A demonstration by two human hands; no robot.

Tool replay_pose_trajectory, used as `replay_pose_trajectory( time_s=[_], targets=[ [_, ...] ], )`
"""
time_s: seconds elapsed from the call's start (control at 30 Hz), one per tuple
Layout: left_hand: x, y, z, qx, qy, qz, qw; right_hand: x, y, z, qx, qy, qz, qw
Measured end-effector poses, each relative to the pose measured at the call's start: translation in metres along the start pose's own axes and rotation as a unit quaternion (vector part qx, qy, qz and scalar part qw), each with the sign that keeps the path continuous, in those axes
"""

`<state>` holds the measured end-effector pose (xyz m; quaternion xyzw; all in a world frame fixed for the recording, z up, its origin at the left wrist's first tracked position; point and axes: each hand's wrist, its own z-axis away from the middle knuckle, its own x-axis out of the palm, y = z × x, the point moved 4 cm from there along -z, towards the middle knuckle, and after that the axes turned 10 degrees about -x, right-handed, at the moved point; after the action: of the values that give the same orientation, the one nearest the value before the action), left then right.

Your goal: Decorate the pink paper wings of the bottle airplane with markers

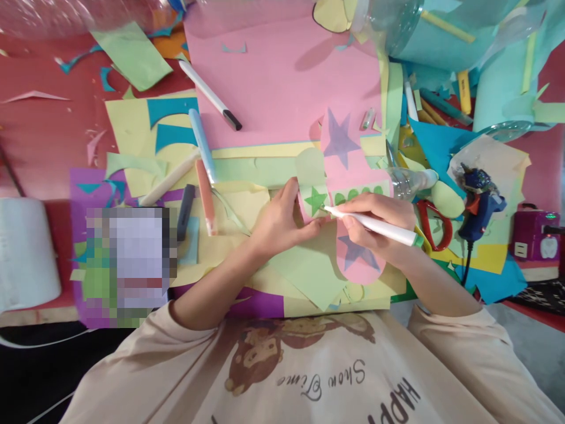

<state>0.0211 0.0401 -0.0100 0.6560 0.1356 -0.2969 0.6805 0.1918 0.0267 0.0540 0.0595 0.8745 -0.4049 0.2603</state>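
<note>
A small toy airplane [339, 158] made from a clear plastic bottle [404, 184] lies in front of me, with pink paper wings bearing purple stars. Its left end carries a green star [315, 201] on pale paper, and a row of green dots [353, 195] runs along the body. My left hand [280, 221] grips that left end, thumb and forefinger on either side of it. Between the fingers of my right hand [375, 218] is a white marker [379, 227] with a green end, its tip at the green star. My right hand partly covers the lower wing.
Left of the plane lie several markers, including a black-tipped one [212, 94], among paper scraps. A blue hot glue gun [479, 203] and red-handled scissors [435, 227] are at right. Plastic bottles [503, 94] stand at the back right. A white roll [26, 253] sits far left.
</note>
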Motion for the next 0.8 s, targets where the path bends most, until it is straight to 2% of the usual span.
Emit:
replay_pose_trajectory(
  time_s=[0.3, 0.53, 0.8],
  targets=[
    [0.0001, 0.0013, 0.0005, 0.0, 0.0, 0.002, 1.0, 0.0022, 0.0002, 0.0012, 0.003, -0.031, 0.001, 1.0],
    [0.0001, -0.0006, 0.0002, -0.009, -0.006, 0.009, 1.0, 0.0023, 0.0029, 0.0029, 0.017, -0.033, -0.007, 0.999],
    [-0.0004, 0.0002, 0.0004, -0.01, 0.0, 0.012, 1.0, 0.0017, 0.0005, -0.0003, 0.003, -0.018, -0.007, 1.0]
  ],
)
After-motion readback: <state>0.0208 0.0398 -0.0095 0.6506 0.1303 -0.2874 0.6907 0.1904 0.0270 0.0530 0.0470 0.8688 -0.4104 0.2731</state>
